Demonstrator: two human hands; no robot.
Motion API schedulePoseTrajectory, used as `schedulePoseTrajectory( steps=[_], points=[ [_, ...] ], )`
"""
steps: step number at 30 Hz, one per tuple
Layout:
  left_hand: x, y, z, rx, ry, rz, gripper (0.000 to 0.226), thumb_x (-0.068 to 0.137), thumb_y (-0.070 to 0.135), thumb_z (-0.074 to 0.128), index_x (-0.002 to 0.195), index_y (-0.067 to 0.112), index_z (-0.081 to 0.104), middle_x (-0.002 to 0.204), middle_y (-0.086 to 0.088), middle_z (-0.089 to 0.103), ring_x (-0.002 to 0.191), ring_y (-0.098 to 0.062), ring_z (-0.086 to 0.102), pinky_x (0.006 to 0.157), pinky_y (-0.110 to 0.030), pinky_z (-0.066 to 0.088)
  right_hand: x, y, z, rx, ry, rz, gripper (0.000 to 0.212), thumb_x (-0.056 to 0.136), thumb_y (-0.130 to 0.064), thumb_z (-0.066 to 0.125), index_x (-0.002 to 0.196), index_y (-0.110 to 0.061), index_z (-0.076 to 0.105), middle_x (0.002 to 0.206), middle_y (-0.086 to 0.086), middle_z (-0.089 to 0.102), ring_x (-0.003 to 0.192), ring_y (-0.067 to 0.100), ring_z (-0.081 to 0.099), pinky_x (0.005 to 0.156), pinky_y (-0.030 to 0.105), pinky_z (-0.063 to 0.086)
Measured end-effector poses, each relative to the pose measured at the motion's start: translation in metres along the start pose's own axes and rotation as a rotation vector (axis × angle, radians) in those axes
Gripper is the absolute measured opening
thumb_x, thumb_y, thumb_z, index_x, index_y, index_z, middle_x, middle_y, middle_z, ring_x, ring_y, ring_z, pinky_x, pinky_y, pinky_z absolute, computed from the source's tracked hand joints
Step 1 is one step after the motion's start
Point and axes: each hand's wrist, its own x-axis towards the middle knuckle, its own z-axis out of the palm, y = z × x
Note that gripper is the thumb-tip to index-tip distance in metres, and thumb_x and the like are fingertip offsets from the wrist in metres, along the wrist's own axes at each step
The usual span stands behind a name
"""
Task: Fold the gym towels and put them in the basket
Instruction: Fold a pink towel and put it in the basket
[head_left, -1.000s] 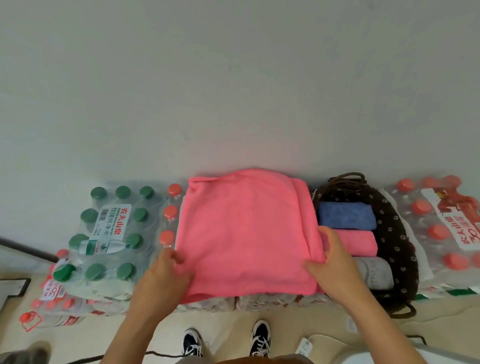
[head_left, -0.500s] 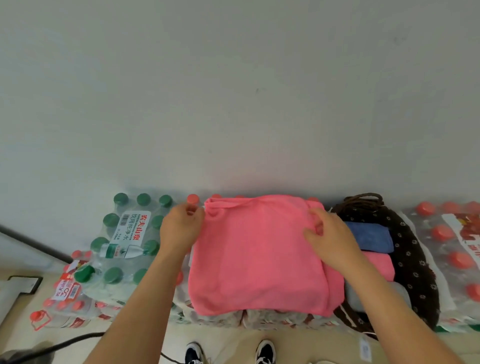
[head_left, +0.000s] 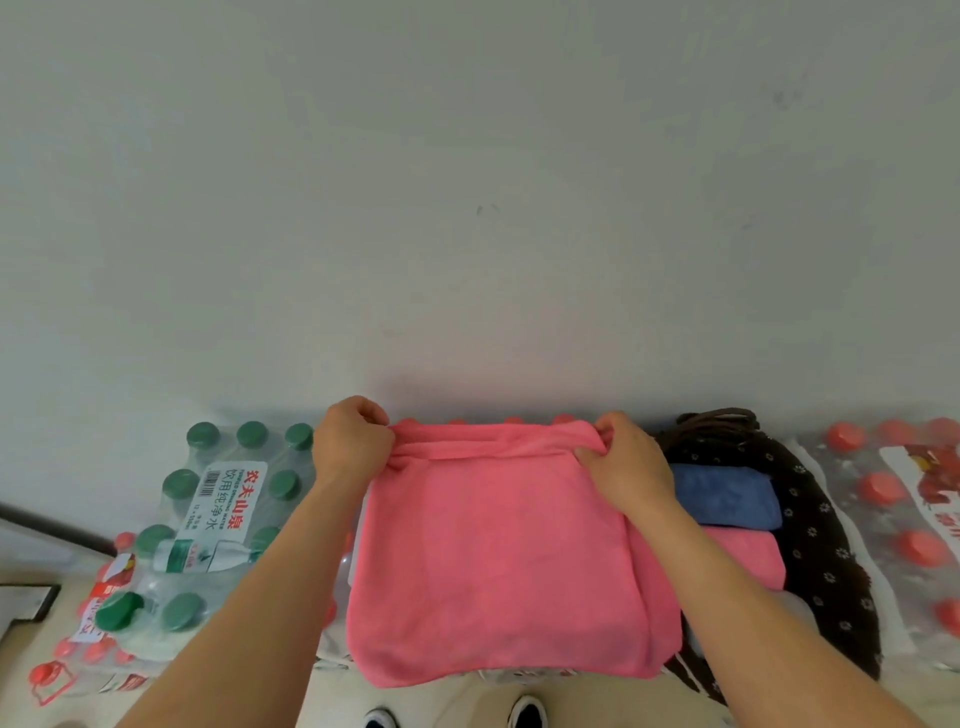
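surface: red-capped bottle packs (head_left: 883, 525) against pale wall (head_left: 467, 208), beige floor (head_left: 457, 699) below | pink towel (head_left: 498, 561): flat on packs, beside dark floral basket (head_left: 815, 525) | left hand (head_left: 350, 444): pinching far-left corner | right hand (head_left: 623, 462): pinching far-right corner | in basket: folded blue towel (head_left: 722, 493), folded pink one (head_left: 748, 558) | far left: green-capped water pack (head_left: 218, 519)

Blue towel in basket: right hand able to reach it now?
Probably yes: the blue towel lies uncovered in the basket, just beside the right hand, though that hand pinches the pink towel's corner and must let go first.
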Motion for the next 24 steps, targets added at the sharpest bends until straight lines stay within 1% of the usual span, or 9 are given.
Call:
schedulePoseTrajectory(
  steps=[5, 7, 9, 11, 13, 15, 18, 20, 24],
  points=[
    [0.013, 0.004, 0.009, -0.09, 0.007, -0.047, 0.029, 0.069, -0.007, 0.047, 0.062, 0.017, 0.061, 0.06, 0.001, 0.06, 0.055, -0.018, 0.052, 0.051, -0.024, 0.038, 0.003, 0.003, 0.0, 0.121, 0.041, 0.015, 0.02, 0.081, -0.02, 0.07, 0.089, -0.025, 0.053, 0.081, -0.013, 0.054, 0.082, 0.015, 0.055, 0.072, 0.027, 0.041],
    [0.019, 0.003, 0.012, -0.323, -0.034, -0.183, 0.027, 0.073, -0.009, 0.047, 0.063, 0.014, 0.058, 0.055, -0.003, 0.051, 0.045, -0.018, 0.042, 0.045, -0.02, 0.032, 0.005, 0.004, 0.0, 0.191, 0.05, 0.027, 0.02, 0.079, -0.014, 0.071, 0.088, -0.023, 0.056, 0.08, -0.011, 0.056, 0.078, 0.014, 0.055, 0.069, 0.025, 0.038],
    [0.023, 0.005, 0.01, -0.611, -0.08, -0.361, 0.021, 0.076, -0.009, 0.05, 0.066, 0.009, 0.054, 0.055, -0.005, 0.042, 0.036, -0.013, 0.03, 0.037, -0.016, 0.024, 0.009, 0.005, -0.002, 0.264, 0.044, 0.064, 0.018, 0.076, -0.008, 0.068, 0.082, -0.022, 0.058, 0.079, -0.008, 0.06, 0.079, 0.019, 0.06, 0.072, 0.028, 0.045],
    [0.02, 0.006, 0.005, -0.705, -0.128, -0.384, 0.013, 0.079, -0.004, 0.053, 0.074, 0.008, 0.057, 0.058, -0.004, 0.04, 0.038, -0.012, 0.029, 0.036, -0.016, 0.021, 0.013, 0.003, -0.005, 0.338, 0.045, 0.105, 0.02, 0.074, -0.004, 0.064, 0.071, -0.024, 0.059, 0.074, -0.006, 0.063, 0.079, 0.022, 0.062, 0.077, 0.034, 0.05],
    [0.01, 0.009, 0.0, -0.613, -0.183, -0.219, 0.022, 0.078, -0.007, 0.051, 0.088, 0.006, 0.066, 0.063, -0.002, 0.045, 0.046, -0.012, 0.035, 0.041, -0.021, 0.028, 0.014, 0.001, -0.008, 0.383, 0.058, 0.12, 0.02, 0.073, -0.003, 0.062, 0.065, -0.022, 0.061, 0.068, -0.003, 0.063, 0.073, 0.02, 0.06, 0.074, 0.034, 0.049],
    [0.001, 0.006, 0.001, -0.306, -0.218, 0.058, 0.035, 0.076, -0.008, 0.052, 0.094, 0.015, 0.071, 0.073, 0.003, 0.054, 0.059, -0.01, 0.046, 0.055, -0.02, 0.037, 0.012, 0.002, -0.008, 0.432, 0.07, 0.124, 0.015, 0.075, -0.003, 0.062, 0.066, -0.015, 0.063, 0.067, -0.001, 0.062, 0.07, 0.017, 0.056, 0.07, 0.032, 0.045],
    [0.003, -0.009, 0.007, 0.139, -0.193, 0.405, 0.035, 0.076, 0.0, 0.06, 0.099, 0.024, 0.072, 0.098, 0.007, 0.056, 0.078, -0.007, 0.054, 0.075, -0.016, 0.041, 0.008, 0.004, -0.009, 0.485, 0.067, 0.136, 0.01, 0.081, -0.009, 0.061, 0.072, -0.008, 0.064, 0.07, -0.002, 0.061, 0.069, 0.013, 0.053, 0.068, 0.03, 0.041],
    [0.009, -0.015, 0.009, 0.21, -0.184, 0.443, 0.028, 0.079, 0.008, 0.063, 0.099, 0.024, 0.072, 0.102, 0.006, 0.054, 0.085, -0.01, 0.056, 0.083, -0.022, 0.045, 0.008, 0.006, -0.01, 0.452, 0.08, 0.116, 0.016, 0.084, -0.013, 0.06, 0.068, -0.014, 0.061, 0.071, -0.004, 0.061, 0.071, 0.013, 0.054, 0.069, 0.029, 0.041],
    [0.015, -0.014, 0.007, 0.247, -0.164, 0.355, 0.012, 0.085, 0.017, 0.065, 0.092, 0.023, 0.072, 0.1, 0.004, 0.059, 0.075, -0.004, 0.052, 0.074, -0.02, 0.036, 0.006, 0.005, -0.011, 0.341, 0.102, 0.078, 0.013, 0.088, -0.013, 0.057, 0.075, -0.014, 0.058, 0.074, -0.006, 0.059, 0.075, 0.016, 0.055, 0.068, 0.028, 0.038]
  ],
)
